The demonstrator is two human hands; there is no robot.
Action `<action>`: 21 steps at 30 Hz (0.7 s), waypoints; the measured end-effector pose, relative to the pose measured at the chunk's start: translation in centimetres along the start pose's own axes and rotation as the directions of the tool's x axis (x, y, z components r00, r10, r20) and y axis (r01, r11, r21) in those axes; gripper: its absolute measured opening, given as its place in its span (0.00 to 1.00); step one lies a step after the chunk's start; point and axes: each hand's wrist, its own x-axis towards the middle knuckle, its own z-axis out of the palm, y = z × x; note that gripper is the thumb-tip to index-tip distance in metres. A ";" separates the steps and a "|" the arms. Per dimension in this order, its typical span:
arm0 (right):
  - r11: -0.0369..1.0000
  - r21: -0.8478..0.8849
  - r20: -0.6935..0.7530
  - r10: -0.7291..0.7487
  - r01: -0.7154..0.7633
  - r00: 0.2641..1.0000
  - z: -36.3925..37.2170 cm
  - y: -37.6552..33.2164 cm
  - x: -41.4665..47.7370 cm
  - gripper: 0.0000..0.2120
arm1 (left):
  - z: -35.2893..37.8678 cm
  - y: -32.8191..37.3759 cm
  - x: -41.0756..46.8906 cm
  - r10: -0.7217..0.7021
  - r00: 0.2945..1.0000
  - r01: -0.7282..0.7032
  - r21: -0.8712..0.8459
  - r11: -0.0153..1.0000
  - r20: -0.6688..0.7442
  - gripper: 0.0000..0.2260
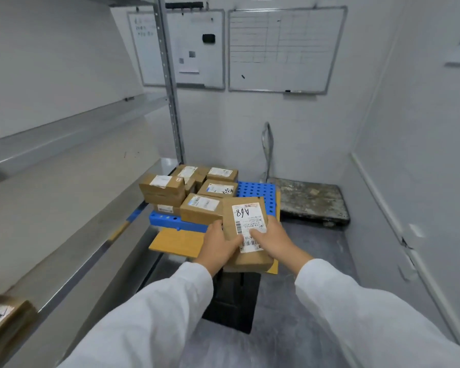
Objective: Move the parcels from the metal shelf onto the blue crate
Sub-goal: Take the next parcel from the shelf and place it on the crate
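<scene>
The parcel is a flat brown carton held in the air by both hands, over the near right corner of the blue crate. Its long axis runs away from the person, and the far end stands higher than the near end. The labelled face is turned up. The handwriting on the label reads upside down from the head view.

The left grip clasps the carton's left edge near the close end, with the thumb on top. The right grip holds the right edge, its thumb pressed on the label. Both sleeves are white.

Six or so other parcels crowd the left and middle of the crate, and one pile is two high. The nearest of them sits just beside the held carton's left edge. Bare blue top shows only at the right rear.

The crate lies on a yellow board, which rests on a black stand. The metal shelf runs along the left, and another parcel sits on it at the near end. A worn platform trolley stands on the floor right of the crate. Two whiteboards hang on the far wall.
</scene>
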 end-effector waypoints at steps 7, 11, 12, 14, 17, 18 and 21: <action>0.996 0.056 -0.046 0.069 -0.067 0.997 -4.7 4.5 7.8 0.23 | 7.6 2.3 7.9 -0.019 0.994 0.024 -0.045 0.999 0.107 0.22; 0.995 0.050 -0.043 0.084 -0.082 0.995 -8.2 7.1 13.5 0.23 | 12.4 4.0 12.9 -0.022 0.997 0.023 -0.011 1.000 0.078 0.21; 0.996 0.053 -0.041 0.077 -0.074 0.996 -9.2 7.8 15.2 0.23 | 13.6 4.7 14.2 -0.023 0.998 0.024 -0.019 1.000 0.066 0.21; 0.997 0.055 -0.044 0.055 -0.053 0.997 -11.2 9.0 18.3 0.23 | 15.7 5.7 16.6 -0.029 0.998 0.031 -0.040 0.999 0.050 0.20; 0.996 0.088 -0.024 0.027 -0.025 0.999 -13.9 10.8 23.0 0.21 | 18.7 7.4 20.3 -0.051 0.998 0.053 -0.054 0.997 0.038 0.18; 0.995 0.095 -0.014 0.017 -0.016 1.000 -14.6 11.3 24.5 0.21 | 19.4 7.9 21.5 -0.063 0.997 0.066 -0.060 0.996 0.036 0.18; 0.993 0.111 0.013 -0.035 0.033 0.999 -16.3 12.1 28.8 0.19 | 21.2 9.2 24.8 -0.087 0.996 0.089 -0.084 0.992 0.026 0.19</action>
